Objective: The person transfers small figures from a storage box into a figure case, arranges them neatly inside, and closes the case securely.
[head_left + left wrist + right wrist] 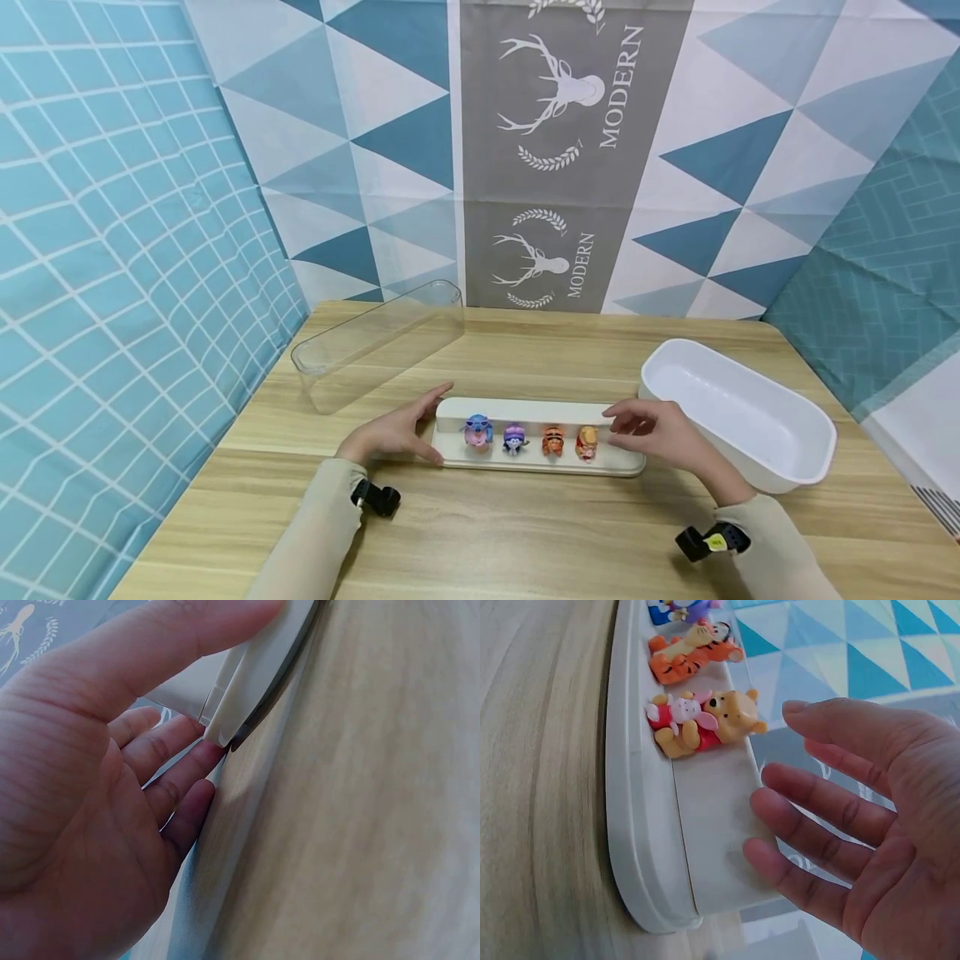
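Note:
A long cream stand [540,412] with a raised back step lies on the table. Along its front ledge sit a blue-and-pink figurine [477,433], a purple one [514,438], an orange tiger figurine [694,660] and a yellow bear figurine [731,716] with a small pink piglet. My left hand [397,429] spans the stand's left end, thumb by the front corner and fingers spread towards the back; its fingertips are right at the end in the left wrist view. Beside the bear, my right hand [663,429] hovers over the stand's right part, fingers loosely bent, holding nothing.
Behind the left hand stands a clear plastic cover [382,354], long and rounded. A deep white tub [802,417] is at the right, close behind the right forearm. Patterned cloth [555,179] hangs along the wooden table's [525,533] back edge.

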A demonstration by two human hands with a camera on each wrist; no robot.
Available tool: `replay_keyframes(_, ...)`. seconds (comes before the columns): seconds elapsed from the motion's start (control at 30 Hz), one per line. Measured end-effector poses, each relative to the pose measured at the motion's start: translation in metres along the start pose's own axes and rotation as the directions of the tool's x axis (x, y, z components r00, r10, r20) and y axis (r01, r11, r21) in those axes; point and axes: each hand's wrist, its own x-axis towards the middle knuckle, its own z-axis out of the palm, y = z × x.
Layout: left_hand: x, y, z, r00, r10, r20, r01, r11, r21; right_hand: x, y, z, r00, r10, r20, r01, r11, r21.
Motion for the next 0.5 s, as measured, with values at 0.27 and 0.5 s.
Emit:
replay_keyframes(0.27, 0.001, -0.001, -0.001, 1.000, 0.001, 0.001, -0.001, 1.000, 0.003, -0.009, 0.007, -0.002, 0.993, 0.065, -0.097, -0.058, 0.995, 0.081)
replay_keyframes(0.5, 0.002, -0.001, -0.001, 1.000, 0.006, 0.006, -0.006, 1.000, -0.002, -0.014, 0.015, -0.003, 0.980, -0.007, -0.200, 0.040, 0.986, 0.160)
